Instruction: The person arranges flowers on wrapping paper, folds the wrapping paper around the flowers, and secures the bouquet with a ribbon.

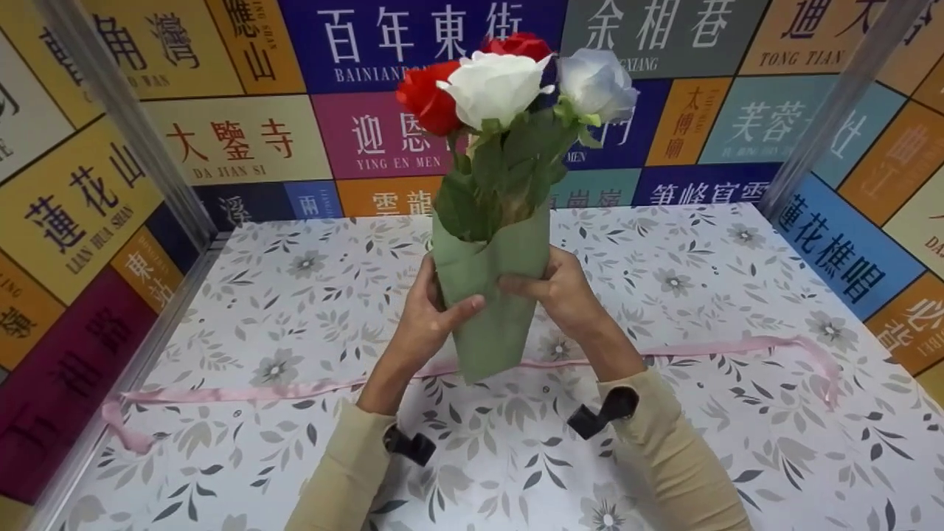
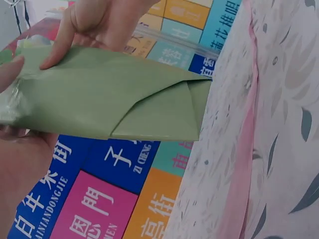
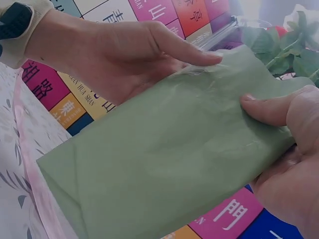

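Observation:
Two hands hold up a bouquet wrapped in green paper [image 1: 490, 324] above the table. The left hand [image 1: 426, 313] grips the wrap from its left side, thumb across the front. On the opposite side the right hand [image 1: 566, 293] grips it slightly higher, its thumb also on the front. Out of the top stand a white rose [image 1: 498, 87], a pale bluish-white rose [image 1: 597, 85] and two red roses [image 1: 429, 99], with green leaves [image 1: 472, 195] below them. In the left wrist view the paper's lower end [image 2: 164, 112] shows a diagonal fold. Fingers behind the wrap are partly hidden.
A long pink ribbon [image 1: 243, 394] lies across the table, passing behind the bouquet, with its ends bent at left and right. The tabletop [image 1: 310, 472] has a grey leaf print. Panels with Chinese lettering [image 1: 236, 140] stand at the back and both sides.

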`<state>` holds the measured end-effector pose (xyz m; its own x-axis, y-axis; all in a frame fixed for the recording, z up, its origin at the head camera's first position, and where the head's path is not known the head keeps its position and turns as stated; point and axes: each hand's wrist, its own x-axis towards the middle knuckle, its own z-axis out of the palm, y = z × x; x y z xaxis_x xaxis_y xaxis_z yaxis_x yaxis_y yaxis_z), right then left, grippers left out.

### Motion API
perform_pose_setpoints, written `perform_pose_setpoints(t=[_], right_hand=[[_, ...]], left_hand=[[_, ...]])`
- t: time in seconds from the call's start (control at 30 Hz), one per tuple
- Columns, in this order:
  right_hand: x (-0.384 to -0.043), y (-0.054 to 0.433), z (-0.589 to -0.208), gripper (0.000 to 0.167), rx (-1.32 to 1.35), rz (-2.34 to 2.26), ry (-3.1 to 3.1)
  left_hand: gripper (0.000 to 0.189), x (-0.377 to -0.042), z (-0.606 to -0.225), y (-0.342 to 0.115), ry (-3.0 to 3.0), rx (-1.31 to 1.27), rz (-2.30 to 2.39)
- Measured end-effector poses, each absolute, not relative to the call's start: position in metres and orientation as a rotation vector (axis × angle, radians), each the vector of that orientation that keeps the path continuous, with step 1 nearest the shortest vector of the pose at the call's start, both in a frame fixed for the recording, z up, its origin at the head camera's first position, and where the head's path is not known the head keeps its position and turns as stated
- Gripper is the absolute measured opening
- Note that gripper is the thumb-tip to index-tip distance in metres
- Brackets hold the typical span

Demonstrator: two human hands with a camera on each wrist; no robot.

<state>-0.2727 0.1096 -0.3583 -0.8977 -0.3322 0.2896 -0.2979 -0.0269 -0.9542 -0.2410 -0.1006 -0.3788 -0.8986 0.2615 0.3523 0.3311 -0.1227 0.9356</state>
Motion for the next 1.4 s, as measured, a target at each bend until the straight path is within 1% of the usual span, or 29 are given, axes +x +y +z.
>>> perform_pose_setpoints(t=[0.07, 0.23, 0.3, 0.43, 0.53, 0.67, 0.83, 0.93, 1.1, 1.17, 1.3, 1.4], right_hand=[[-0.271, 0.116, -0.358, 0.047, -0.681, -2.067, 2.215], [-0.265, 0.131, -0.363, 0.043, -0.631, -2.014, 2.222], [-0.262, 0.136, -0.365, 0.042, -0.617, -2.030, 2.217], [-0.255, 0.144, -0.371, 0.042, -0.578, -2.046, 2.244], [-0.250, 0.148, -0.377, 0.042, -0.494, -2.060, 2.253], [-0.245, 0.153, -0.386, 0.041, -0.348, -2.071, 2.286], [-0.243, 0.167, -0.396, 0.044, -0.166, -2.100, 2.282], [-0.246, 0.177, -0.402, 0.045, -0.053, -2.137, 2.241], [-0.250, 0.187, -0.416, 0.049, 0.122, -2.155, 2.110], [-0.251, 0.187, -0.422, 0.050, 0.162, -2.136, 2.070], [-0.253, 0.184, -0.436, 0.046, 0.194, -2.056, 2.081], [-0.255, 0.180, -0.445, 0.041, 0.190, -1.989, 2.136]], left_hand=[[0.089, -0.240, -0.378, -0.097, -2.073, -0.692, -2.200], [0.072, -0.239, -0.377, -0.088, -2.139, -0.685, -2.129], [0.069, -0.239, -0.378, -0.084, -2.180, -0.665, -2.084], [0.069, -0.238, -0.385, -0.076, -2.216, -0.612, -2.030], [0.072, -0.238, -0.393, -0.070, -2.177, -0.591, -2.039], [0.070, -0.239, -0.402, -0.060, -2.142, -0.564, -2.092], [0.068, -0.245, -0.408, -0.048, -2.211, -0.569, -2.206], [0.064, -0.251, -0.412, -0.040, -2.264, -0.482, -2.277], [0.053, -0.259, -0.418, -0.027, -2.307, -0.242, -2.333], [0.052, -0.261, -0.421, -0.024, -2.335, -0.149, -2.325], [0.052, -0.265, -0.428, -0.026, -2.465, 0.011, -2.226], [0.053, -0.265, -0.436, -0.030, -2.611, 0.034, -2.085]])
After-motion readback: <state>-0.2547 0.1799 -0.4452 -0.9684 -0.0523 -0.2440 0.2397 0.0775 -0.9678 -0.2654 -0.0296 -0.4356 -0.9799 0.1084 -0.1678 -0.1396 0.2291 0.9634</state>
